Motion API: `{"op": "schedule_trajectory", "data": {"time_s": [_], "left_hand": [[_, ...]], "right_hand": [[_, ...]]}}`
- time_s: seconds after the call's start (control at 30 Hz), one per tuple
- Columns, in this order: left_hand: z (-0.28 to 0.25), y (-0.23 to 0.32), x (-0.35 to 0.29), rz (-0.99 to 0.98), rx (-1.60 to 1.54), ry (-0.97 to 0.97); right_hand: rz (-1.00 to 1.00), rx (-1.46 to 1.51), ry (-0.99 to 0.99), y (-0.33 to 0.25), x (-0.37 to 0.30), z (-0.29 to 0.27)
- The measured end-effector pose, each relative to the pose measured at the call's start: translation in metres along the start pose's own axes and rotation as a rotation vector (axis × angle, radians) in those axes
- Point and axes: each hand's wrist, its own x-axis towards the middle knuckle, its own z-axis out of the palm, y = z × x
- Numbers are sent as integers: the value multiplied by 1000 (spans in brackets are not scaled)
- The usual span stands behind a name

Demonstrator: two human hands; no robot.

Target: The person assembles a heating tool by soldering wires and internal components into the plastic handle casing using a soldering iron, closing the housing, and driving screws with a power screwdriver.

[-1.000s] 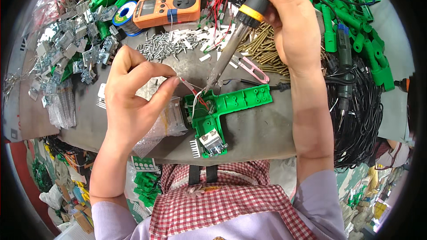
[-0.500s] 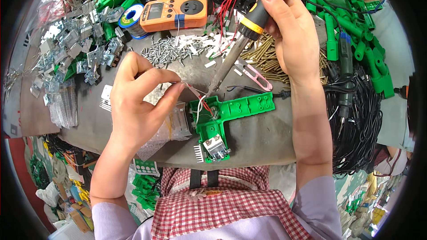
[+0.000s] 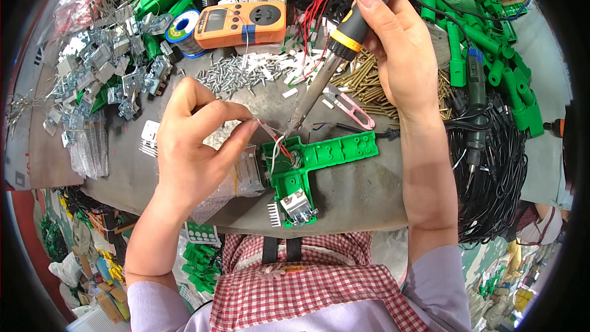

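My right hand (image 3: 407,55) grips the black and yellow handle of a soldering iron (image 3: 317,91), held slanting down to the left. Its tip meets or nearly meets thin red and white wires (image 3: 278,142) above a green plastic housing (image 3: 342,147); exact contact cannot be told. My left hand (image 3: 195,141) is closed in a pinch on the wires' free end. The T-shaped housing lies open-side up, with a silvery metal part (image 3: 298,208) in its near leg. A white comb-like piece (image 3: 274,214) sits beside that leg.
Behind are an orange multimeter (image 3: 241,24), a solder spool (image 3: 183,29), loose screws (image 3: 236,74) and pink-handled snips (image 3: 351,109). Metal parts (image 3: 101,61) pile up at left. Green housings (image 3: 491,43), black cables (image 3: 491,178) and a second corded tool (image 3: 477,98) lie at right.
My left hand and the pinched wire ends have dropped slightly toward me. The soldering iron has shifted a little left, its tip still at the wires.
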Motion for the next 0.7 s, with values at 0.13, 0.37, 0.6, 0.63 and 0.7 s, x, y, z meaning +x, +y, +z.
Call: {"op": "schedule_trajectory", "data": {"time_s": [0.13,0.37,0.6,0.63,0.7], "left_hand": [[1,-2,-1,4,6,5],[1,-1,2,42,35,20],[5,-1,4,43,21,45],[6,-1,5,40,33,56],[10,-3,6,55,37,77]], "right_hand": [[31,-21,-19,1,1,1],[22,-10,-34,2,3,-1],[59,37,92,1,10,-20],[66,72,141,2,12,-19],[69,106,191,3,13,-20]]}}
